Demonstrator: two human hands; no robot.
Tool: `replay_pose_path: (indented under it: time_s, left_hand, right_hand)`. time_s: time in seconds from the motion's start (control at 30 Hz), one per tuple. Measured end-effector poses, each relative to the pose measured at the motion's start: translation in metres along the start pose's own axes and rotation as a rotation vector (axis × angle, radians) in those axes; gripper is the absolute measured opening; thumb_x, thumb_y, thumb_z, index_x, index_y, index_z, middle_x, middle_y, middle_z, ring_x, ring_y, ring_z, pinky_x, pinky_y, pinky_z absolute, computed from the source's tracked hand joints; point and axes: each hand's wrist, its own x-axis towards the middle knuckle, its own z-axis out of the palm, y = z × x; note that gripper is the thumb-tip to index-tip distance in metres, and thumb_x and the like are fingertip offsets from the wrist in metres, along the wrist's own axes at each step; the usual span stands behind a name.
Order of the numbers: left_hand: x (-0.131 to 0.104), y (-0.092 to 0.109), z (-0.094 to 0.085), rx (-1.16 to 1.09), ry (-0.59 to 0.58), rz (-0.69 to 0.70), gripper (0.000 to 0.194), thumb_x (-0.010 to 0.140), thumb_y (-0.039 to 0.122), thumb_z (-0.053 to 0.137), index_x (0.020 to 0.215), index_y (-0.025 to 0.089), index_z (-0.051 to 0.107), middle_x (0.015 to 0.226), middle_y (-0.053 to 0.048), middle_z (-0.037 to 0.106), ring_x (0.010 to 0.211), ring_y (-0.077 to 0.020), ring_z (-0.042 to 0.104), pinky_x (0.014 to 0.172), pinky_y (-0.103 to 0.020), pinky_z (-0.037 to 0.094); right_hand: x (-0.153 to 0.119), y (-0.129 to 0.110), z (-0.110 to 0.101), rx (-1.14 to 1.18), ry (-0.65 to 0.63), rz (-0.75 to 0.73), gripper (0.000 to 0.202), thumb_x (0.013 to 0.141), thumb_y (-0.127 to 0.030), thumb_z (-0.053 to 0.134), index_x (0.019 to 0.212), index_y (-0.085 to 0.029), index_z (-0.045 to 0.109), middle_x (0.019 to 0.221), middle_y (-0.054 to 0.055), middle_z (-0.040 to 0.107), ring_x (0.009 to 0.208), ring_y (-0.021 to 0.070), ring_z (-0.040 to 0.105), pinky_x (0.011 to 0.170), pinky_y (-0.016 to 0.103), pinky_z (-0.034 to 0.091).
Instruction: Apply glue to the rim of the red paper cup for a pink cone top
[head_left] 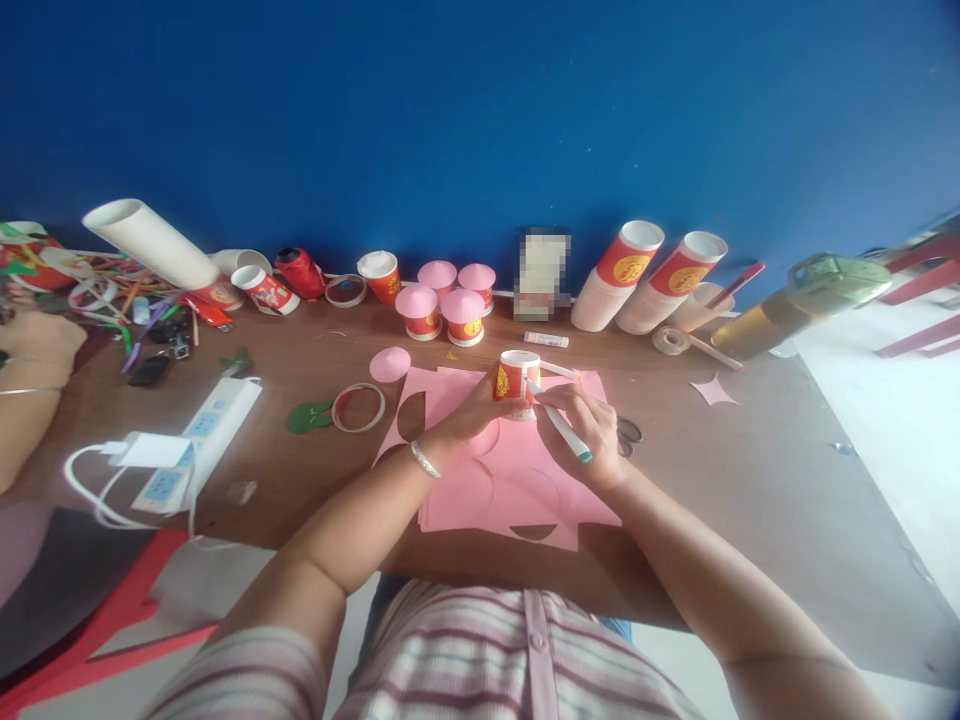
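My left hand [478,408] is closed around the side of a red paper cup [511,378] with a yellow print and a white patch on its side. In my right hand [594,428] is a white marker pen [564,430] with a green end, its tip at the cup's white patch. Pink paper sheets [459,500] with round cut-outs lie beneath both hands. Scissors [628,432] lie to the right, partly hidden by my right hand. Just beyond the cup are a glue stick [546,340] and a pen cap or second pen, which I cannot tell apart.
Several cups with pink cone tops [463,308] stand at the back. Tall cup stacks [611,280] lean by the wall, with a tape roll [671,341] and a bottle [757,318] to their right. At left lie a power strip [199,440] and another person's arm [34,370].
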Motion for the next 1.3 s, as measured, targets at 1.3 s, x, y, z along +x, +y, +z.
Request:
replay_pose_path:
  time_s: [1.3]
  left_hand:
    - [0.0005,-0.0088,-0.0029,-0.104,0.087,0.020,0.026,0.078,0.034,0.079,0.094,0.016,0.070,0.094,-0.004,0.069,0.091,-0.0181,0.063,0.083,-0.031,0.049]
  right_hand:
    - [0.0037,0.0014,-0.0039,-0.072,0.041,-0.016,0.023,0.089,-0.009,0.064,0.108,-0.023,0.062,0.082,0.001,0.071,0.070,0.0152,0.070,0.062,0.025,0.054]
